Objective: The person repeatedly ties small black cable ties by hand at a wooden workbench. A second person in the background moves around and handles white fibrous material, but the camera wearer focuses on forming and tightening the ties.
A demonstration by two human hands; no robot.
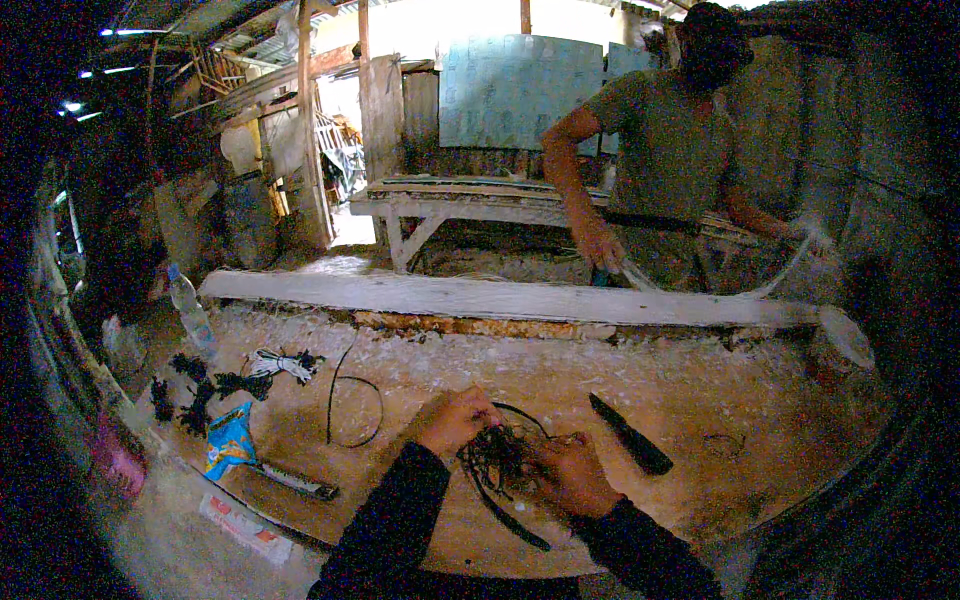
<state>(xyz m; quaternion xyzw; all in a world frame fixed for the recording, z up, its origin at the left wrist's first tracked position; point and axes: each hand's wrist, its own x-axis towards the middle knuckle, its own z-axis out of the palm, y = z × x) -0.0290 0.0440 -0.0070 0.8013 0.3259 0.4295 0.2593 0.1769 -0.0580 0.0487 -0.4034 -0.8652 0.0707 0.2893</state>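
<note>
In the head view, both hands work on a tangle of dark cords (500, 462) that lies on the sandy ground, low in the middle of the picture. The left hand (457, 420) is closed with bent fingers and pinches the upper left edge of the tangle. The right hand (572, 473) is also curled and grips the right side of it — both forearms wear dark sleeves. A thicker black strip (505, 510) curves out under the tangle toward the lower edge.

Just to the right of the hands lies a dark flat tool (630, 434), apart from them. On the left there is a thin black wire loop (352, 405), a blue packet (230, 440), a white cord bundle (280, 364) and a plastic bottle (188, 306).

Behind a long pale wooden beam (500, 298) stands another person (670, 150), whose hands pull a pale strip (700, 285) — it looks blurred.
</note>
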